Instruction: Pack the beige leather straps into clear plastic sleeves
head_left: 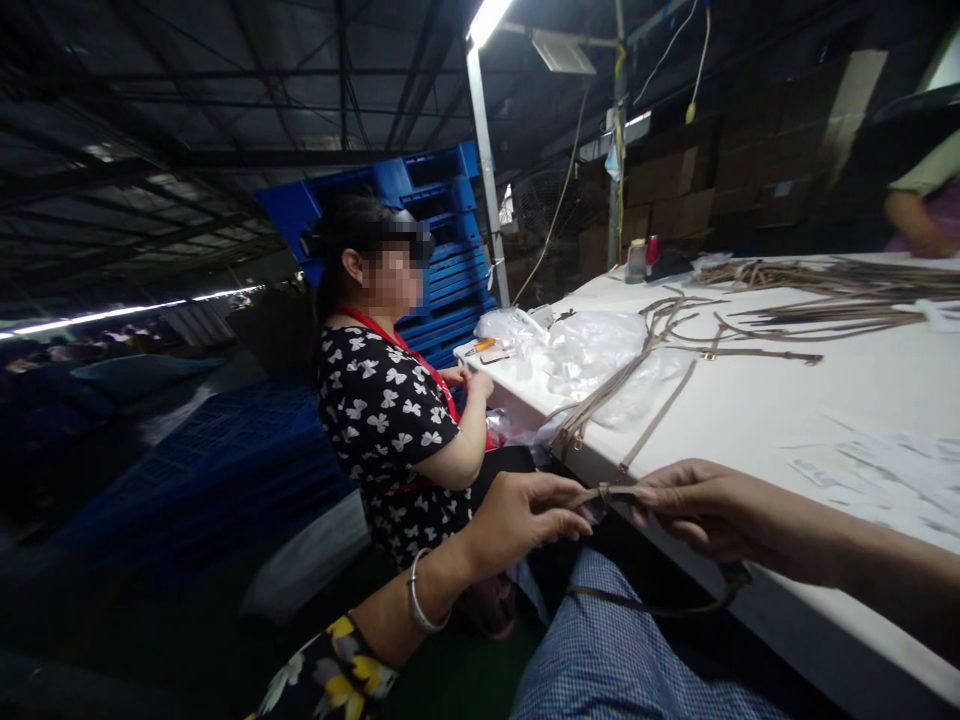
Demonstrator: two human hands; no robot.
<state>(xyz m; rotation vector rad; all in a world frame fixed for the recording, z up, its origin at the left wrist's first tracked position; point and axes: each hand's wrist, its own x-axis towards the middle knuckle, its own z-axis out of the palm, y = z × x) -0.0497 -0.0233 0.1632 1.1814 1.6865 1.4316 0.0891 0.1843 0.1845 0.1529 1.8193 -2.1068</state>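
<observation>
Just past the table's near edge, above my lap, a thin tan strap (619, 492) like a narrow belt is stretched between my hands. My left hand (517, 515), with a silver bangle at the wrist, pinches one end between thumb and fingers. My right hand (701, 508) grips the strap a short way along, its thumb on top. A small loop shows on the strap between them. A darker length of strap (652, 606) hangs in a curve below my right hand, over the blue checked cloth on my lap. Whether it is the same strap, I cannot tell.
On the white table (757, 400) lie bundled straps (622, 375) with buckles, more straps (847, 285) farther back, clear plastic bags (592, 345) and an orange-handled tool (480, 346). A co-worker (390, 400) sits at left by stacked blue pallets (442, 270). Another person's arm (919, 215) shows far right.
</observation>
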